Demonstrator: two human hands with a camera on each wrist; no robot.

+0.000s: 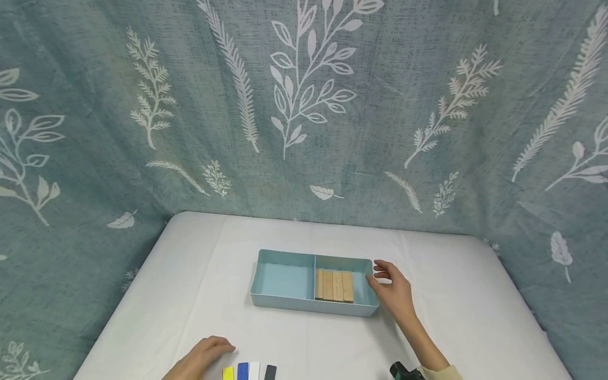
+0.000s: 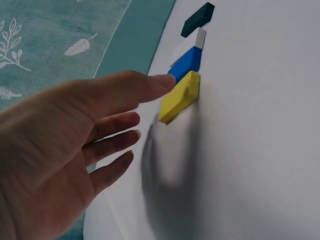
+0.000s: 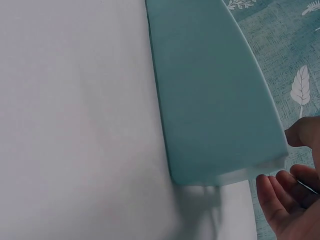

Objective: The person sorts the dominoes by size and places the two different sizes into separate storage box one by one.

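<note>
The tray (image 1: pixel 266 274) is steadied by the open right hand (image 1: pixel 394 293), apparently touching; the yellow block (image 2: pixel 179 97), beside the open left hand (image 2: pixel 75 145), needs pinching next.

No writing, label, brand or number can be read in any view. The teal cloth backdrop (image 1: pixel 304 105) bears only white leaf prints.

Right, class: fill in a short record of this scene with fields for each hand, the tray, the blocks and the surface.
left hand: open, index fingertip beside the yellow block
right hand: open, at the tray's right end
tray: light blue, two compartments
wooden blocks: four, side by side in the right compartment
coloured row: yellow, blue block, white block, dark block
table: white
</note>
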